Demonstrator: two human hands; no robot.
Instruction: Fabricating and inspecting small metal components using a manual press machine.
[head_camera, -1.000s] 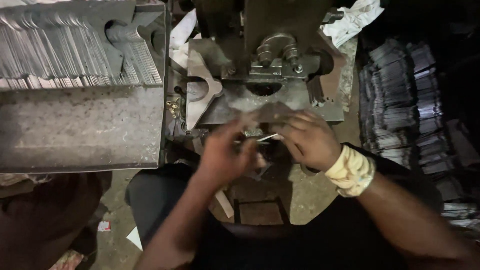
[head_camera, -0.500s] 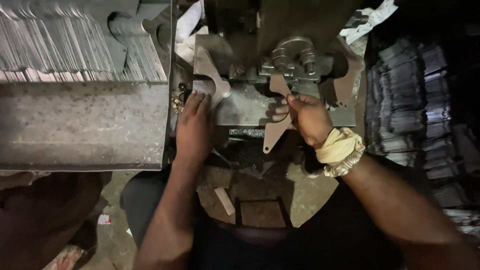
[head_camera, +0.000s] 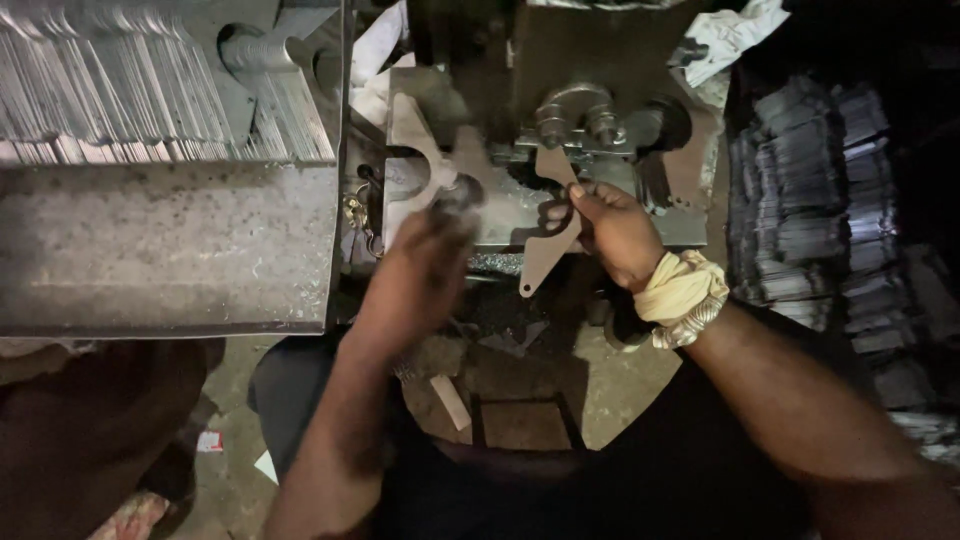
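Your right hand (head_camera: 612, 232) pinches a flat, curved sheet-metal blank (head_camera: 553, 225) between thumb and fingers, its upper end on the press bed (head_camera: 500, 215) under the die (head_camera: 575, 115), its pointed tail hanging off the front edge. Your left hand (head_camera: 425, 265) is blurred over the bed's left side beside another cut blank (head_camera: 412, 135); you cannot tell how its fingers sit. Stacked blanks (head_camera: 150, 90) fill the tray at your left.

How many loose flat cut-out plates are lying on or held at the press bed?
2: one plate lies on the bed's left side by the blurred left hand; the right hand holds the other plate. The stacked blanks may hide more.
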